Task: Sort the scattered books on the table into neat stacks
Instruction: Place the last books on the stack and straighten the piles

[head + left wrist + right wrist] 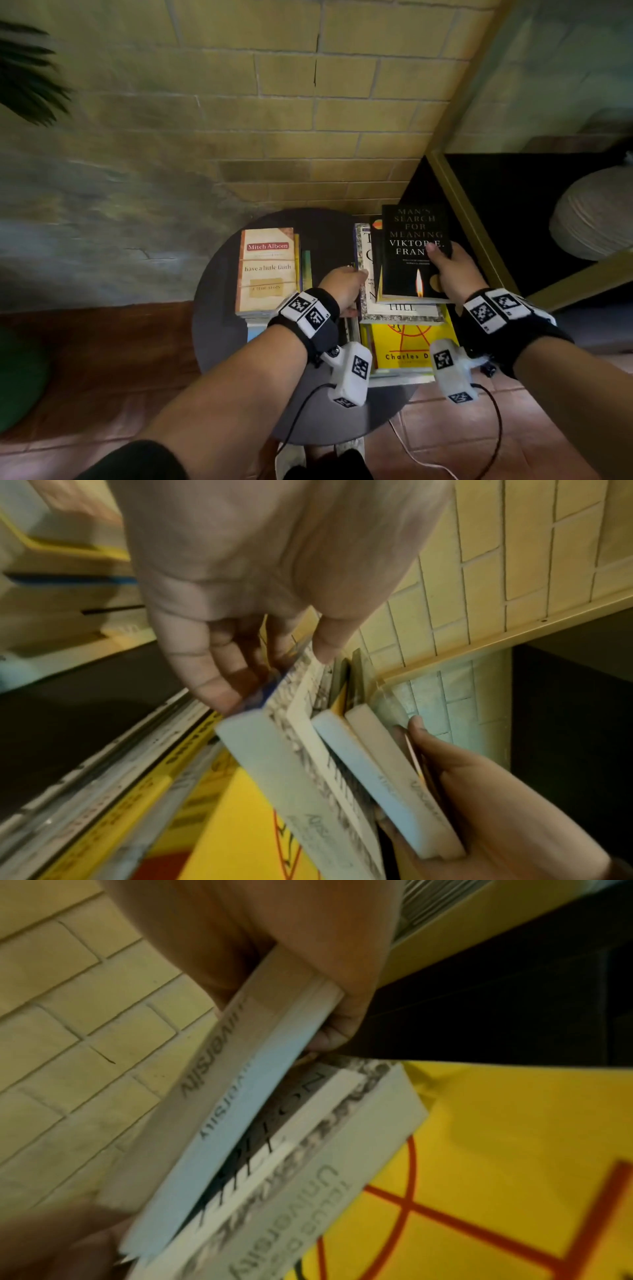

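Note:
On a round dark table (219, 342) stand two stacks. The left one is topped by a tan book, "have a little faith" (267, 270). In the right stack a yellow book (407, 346) lies low, with a white patterned book (400, 308) on it. My right hand (452, 274) grips a black book, "Man's Search for Meaning" (411, 253), thumb on its cover, tilted just above that stack. A second thin book (240, 1096) is held with it. My left hand (342, 287) rests straight fingers (212, 674) against the patterned book's (291, 750) left edge.
A yellow brick wall (274, 102) rises right behind the table. A black cabinet with a yellowish frame (455, 192) stands close at the right, with a pale round object (596, 216) beyond it. The floor has reddish tiles (462, 428); a green object (17, 377) sits at the left.

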`<state>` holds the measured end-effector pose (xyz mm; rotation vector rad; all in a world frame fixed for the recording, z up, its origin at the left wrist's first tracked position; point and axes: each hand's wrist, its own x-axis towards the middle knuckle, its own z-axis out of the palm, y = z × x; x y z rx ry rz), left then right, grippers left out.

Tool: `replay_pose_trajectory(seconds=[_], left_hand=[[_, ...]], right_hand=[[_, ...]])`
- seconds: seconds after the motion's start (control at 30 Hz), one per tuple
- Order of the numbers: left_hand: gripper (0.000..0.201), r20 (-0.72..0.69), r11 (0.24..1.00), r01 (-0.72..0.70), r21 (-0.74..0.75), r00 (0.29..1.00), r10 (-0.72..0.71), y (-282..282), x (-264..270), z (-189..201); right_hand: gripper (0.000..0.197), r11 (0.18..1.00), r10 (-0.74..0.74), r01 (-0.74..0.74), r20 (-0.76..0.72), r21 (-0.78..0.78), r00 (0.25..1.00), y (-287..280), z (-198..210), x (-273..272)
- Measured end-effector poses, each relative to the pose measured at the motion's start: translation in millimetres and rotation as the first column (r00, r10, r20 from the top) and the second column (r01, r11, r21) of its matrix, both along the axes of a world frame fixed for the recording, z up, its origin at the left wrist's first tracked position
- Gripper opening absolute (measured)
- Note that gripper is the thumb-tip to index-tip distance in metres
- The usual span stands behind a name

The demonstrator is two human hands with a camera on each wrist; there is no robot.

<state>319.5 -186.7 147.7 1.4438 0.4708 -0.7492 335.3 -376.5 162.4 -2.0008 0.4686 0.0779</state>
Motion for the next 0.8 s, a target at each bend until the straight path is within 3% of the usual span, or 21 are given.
replay_pose_trajectory(seconds=[0.1,0.23,0.27,0.37,0.47,0.6,0.7,0.8], left_hand=[[0.054,-0.021,1.000,-0.016,-0.017,1.000,0.016,0,3,-1],[0.082,0.043,0.996,0.069,0.052,0.997,-0.071,-1,3,-1],[0.077,0.062,0.994,0.086,0.068,0.994,-0.091,-2,3,-2],[0.035,0.104,0.997,0.066,0.036,0.992,-0.070,-3,1,-2],[0.025,0.180,1.000,-0.001,-0.025,0.984,0.006,-6,-7,-2],[0.080,0.281,0.992,-0.085,-0.091,0.954,0.108,-9,-15,0],[0.075,0.268,0.969,-0.137,-0.205,0.944,0.191,0,-11,4],[0.092,0.260,0.963,-0.137,-0.232,0.945,0.198,13,-6,10]], right_hand=[[0.041,1.000,0.002,-0.003,-0.062,-0.006,0.998,0,-4,-2],[0.040,0.990,0.014,-0.027,-0.094,-0.138,0.995,5,-13,-4],[0.039,0.985,0.015,-0.027,-0.073,-0.171,0.997,7,-15,-5],[0.038,0.988,0.050,-0.056,-0.044,-0.145,0.998,9,-14,-7],[0.051,0.988,0.126,-0.133,-0.086,-0.084,0.988,5,-11,-5],[0.053,0.978,0.156,-0.147,-0.050,0.145,0.987,2,-10,-5],[0.072,0.949,0.160,-0.145,-0.031,0.280,0.987,6,-6,-3],[0.078,0.889,0.122,-0.094,-0.034,0.447,0.992,15,-2,-3]])
